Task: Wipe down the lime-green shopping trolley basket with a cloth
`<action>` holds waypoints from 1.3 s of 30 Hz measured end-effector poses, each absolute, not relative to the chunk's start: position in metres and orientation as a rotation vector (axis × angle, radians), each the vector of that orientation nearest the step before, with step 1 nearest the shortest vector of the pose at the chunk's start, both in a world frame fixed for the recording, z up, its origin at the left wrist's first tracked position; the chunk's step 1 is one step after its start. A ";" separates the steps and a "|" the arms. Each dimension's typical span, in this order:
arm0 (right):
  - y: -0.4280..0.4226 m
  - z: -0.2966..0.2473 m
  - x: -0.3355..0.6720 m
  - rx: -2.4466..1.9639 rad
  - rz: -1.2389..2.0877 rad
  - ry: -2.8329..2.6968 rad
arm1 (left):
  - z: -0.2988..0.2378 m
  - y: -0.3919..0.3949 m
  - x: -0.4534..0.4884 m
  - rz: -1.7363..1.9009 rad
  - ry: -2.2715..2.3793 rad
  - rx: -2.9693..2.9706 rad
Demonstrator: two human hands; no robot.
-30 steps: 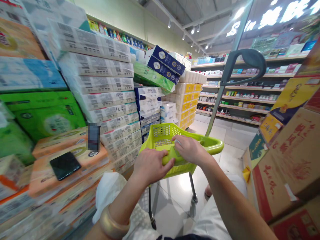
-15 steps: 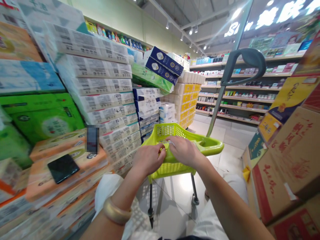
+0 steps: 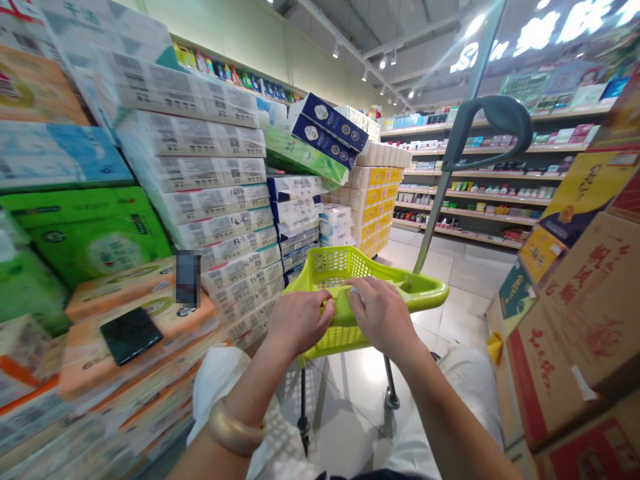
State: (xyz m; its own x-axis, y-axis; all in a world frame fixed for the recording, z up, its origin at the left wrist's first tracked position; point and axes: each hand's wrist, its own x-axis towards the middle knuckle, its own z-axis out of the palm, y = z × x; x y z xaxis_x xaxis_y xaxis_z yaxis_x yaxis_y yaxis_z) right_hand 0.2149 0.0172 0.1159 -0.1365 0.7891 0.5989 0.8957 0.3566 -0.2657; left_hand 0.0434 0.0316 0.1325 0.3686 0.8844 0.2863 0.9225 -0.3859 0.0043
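Note:
A lime-green shopping cart (image 3: 345,265) with a perforated plastic basket stands in front of me, between my knees. My left hand (image 3: 303,320) is closed over its near rim, thumb and fingers bent around the edge. Just to the right, my right hand (image 3: 383,310) rests on the same rim with its fingers curled. A small pale cloth-like piece (image 3: 356,297) shows under those fingers, pressed on the plastic; most of it is hidden. A gold bangle (image 3: 235,430) circles my left wrist.
Stacked tissue packs (image 3: 215,173) rise at the left, with a dark phone (image 3: 131,335) lying on an orange pack. Cardboard boxes (image 3: 600,300) line the right side. A grey handle (image 3: 487,133) on a metal pole stands behind the cart. Stocked shelves (image 3: 480,193) fill the back.
My right hand has slid to the right along the cart's rim, with the pale piece under its fingers. The left hand stays at nearly the same spot.

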 end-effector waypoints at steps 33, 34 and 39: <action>0.005 0.074 0.218 -1.242 -0.373 -1.554 | 0.125 0.030 0.034 -0.507 -1.399 -2.530; 0.006 0.073 0.221 -1.279 -0.382 -1.504 | 0.125 0.030 0.034 -0.506 -1.401 -2.530; 0.002 0.078 0.198 -1.259 -0.352 -1.557 | 0.124 0.031 0.037 -0.528 -1.400 -2.519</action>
State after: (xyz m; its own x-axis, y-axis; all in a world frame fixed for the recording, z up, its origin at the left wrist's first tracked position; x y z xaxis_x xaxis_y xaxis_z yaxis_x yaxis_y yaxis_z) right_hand 0.1980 0.0022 0.0776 0.1084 0.5309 0.8405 0.8406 0.4024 -0.3626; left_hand 0.0365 0.0314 0.1236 0.4842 0.7746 0.4069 0.8503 -0.5261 -0.0103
